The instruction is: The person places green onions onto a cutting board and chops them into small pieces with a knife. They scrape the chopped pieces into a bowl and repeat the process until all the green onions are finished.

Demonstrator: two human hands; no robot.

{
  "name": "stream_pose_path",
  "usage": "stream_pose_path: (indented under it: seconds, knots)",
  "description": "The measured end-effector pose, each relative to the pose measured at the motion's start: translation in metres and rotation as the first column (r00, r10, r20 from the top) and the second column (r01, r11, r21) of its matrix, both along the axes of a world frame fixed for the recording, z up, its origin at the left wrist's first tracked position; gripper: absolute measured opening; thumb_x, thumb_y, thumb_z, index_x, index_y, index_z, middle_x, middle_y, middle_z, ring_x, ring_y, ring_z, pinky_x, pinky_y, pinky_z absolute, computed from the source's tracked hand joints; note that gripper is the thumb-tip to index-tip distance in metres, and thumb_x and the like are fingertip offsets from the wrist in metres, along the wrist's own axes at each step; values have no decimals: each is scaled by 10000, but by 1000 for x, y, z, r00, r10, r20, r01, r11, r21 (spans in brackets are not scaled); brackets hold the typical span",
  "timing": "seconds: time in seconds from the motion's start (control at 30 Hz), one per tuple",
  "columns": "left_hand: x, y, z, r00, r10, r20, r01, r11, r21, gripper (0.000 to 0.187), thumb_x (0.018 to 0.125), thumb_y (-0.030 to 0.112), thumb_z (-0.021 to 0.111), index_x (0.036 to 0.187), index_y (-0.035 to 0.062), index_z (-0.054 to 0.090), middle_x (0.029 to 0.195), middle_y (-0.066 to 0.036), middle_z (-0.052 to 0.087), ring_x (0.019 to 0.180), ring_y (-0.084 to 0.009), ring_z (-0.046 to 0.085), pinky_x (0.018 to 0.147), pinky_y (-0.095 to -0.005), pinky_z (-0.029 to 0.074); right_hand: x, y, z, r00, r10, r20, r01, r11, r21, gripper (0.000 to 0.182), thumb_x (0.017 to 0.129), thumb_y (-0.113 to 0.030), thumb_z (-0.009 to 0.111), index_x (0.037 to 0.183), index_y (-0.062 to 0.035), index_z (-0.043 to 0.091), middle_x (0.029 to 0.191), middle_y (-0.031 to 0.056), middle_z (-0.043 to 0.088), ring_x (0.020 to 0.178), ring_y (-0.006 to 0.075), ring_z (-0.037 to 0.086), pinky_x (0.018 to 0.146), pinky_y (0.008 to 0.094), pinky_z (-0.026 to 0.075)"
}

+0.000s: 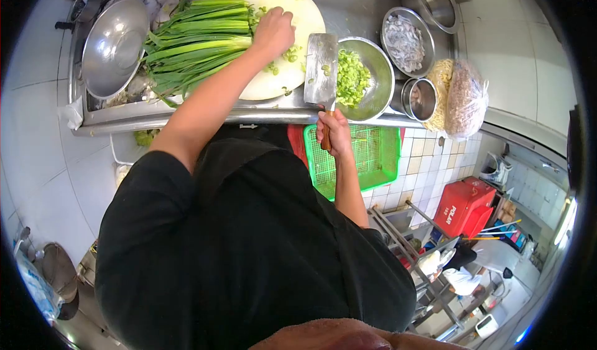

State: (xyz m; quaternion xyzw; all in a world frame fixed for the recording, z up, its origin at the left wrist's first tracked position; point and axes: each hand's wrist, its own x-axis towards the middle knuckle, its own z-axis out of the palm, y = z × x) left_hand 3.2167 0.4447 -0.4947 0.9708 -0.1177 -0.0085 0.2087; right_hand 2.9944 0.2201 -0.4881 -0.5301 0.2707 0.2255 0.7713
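Note:
My right hand [336, 132] is wrapped round the wooden handle of a cleaver [321, 70]. Its broad blade lies between the round cutting board [311, 15] and a metal bowl [384, 92], overlapping the bowl's left rim, with bits of green stuck on it. Chopped spring onion [352, 79] partly fills that bowl. On the board, my left hand [273, 34] rests with curled fingers at the cut end of a large bunch of spring onions [205, 44]; what those fingers hold, if anything, is hidden. Small green slices are scattered near the hand.
An upturned metal bowl [116, 46] leans at the left. Right of the board stand a bowl of pale grey pieces [404, 42], metal pots [435, 3] and filled plastic bags [466, 98]. Below the counter edge sits a green basket [354, 163]; a red box [463, 207] is farther off.

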Motion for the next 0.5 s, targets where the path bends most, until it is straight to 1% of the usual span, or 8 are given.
stream_pose_path:
  seconds: [0.03, 0.07, 0.1, 0.17, 0.27, 0.37, 0.4, 0.5]
  knots:
    - [-21, 2, 19, 998, -62, 17, 62, 998, -22, 344, 950, 264, 666, 1149, -10, 726, 1147, -227, 671, 1147, -400, 631, 1006, -502, 512, 0, 0, 2, 1000, 8, 3, -8, 1000, -9, 282, 990, -140, 667, 1254, -59, 607, 674, 24, 573, 465, 141, 539, 417, 300, 460]
    - [-32, 4, 29, 992, -123, 37, 125, 991, -42, 282, 924, 218, 688, 1095, 3, 752, 1079, -201, 695, 1094, -386, 661, 965, -490, 540, 1, 0, 7, 1000, 16, 0, -16, 999, -29, 250, 985, -135, 668, 1219, -60, 618, 674, 20, 574, 474, 137, 543, 420, 300, 458]
    - [-35, 2, 20, 993, -111, 29, 114, 989, -89, 242, 918, 212, 677, 1031, 12, 754, 1044, -187, 694, 1073, -383, 671, 930, -506, 551, 2, 0, 9, 1000, 29, 8, -29, 998, -58, 259, 987, -132, 666, 1229, -55, 616, 672, 24, 579, 473, 138, 545, 418, 297, 458]
    - [-46, -4, -13, 997, -78, 11, 79, 980, -185, 197, 905, 199, 657, 904, 29, 758, 974, -161, 691, 1029, -376, 690, 860, -538, 572, 4, -1, 11, 997, 68, 20, -65, 991, -120, 276, 990, -127, 663, 1248, -43, 612, 669, 32, 587, 470, 140, 548, 416, 293, 457]
    - [-34, -6, -32, 992, -120, 36, 121, 991, -50, 177, 889, 169, 686, 974, 41, 774, 957, -165, 703, 907, -371, 713, 791, -484, 586, 7, 1, 12, 997, 82, -3, -81, 979, -185, 276, 987, -118, 666, 1245, -36, 615, 662, 30, 589, 464, 138, 548, 414, 293, 460]
    - [-51, -2, 1, 988, -116, 106, 131, 980, -152, 143, 878, 147, 681, 945, 64, 776, 900, -146, 709, 823, -358, 718, 744, -474, 592, 7, 3, 13, 999, 52, 13, -50, 993, -111, 226, 971, -96, 673, 1188, -54, 625, 669, 27, 593, 461, 138, 551, 414, 305, 451]
    - [-59, 3, 2, 979, -108, 176, 143, 969, -203, 140, 877, 147, 673, 940, 73, 774, 863, -127, 711, 758, -354, 713, 694, -462, 590, 7, 4, 13, 999, 41, 2, -41, 993, -109, 236, 972, -105, 681, 1194, -47, 628, 666, 26, 595, 460, 139, 551, 413, 306, 449]
    - [-102, 39, 30, 981, -111, 159, 157, 937, -313, 131, 872, 143, 678, 933, 74, 770, 885, -129, 714, 792, -347, 716, 707, -456, 586, 3, -2, -7, 999, 42, 15, -40, 990, -132, 258, 973, -116, 690, 1210, -36, 629, 673, 24, 596, 464, 139, 550, 415, 298, 450]
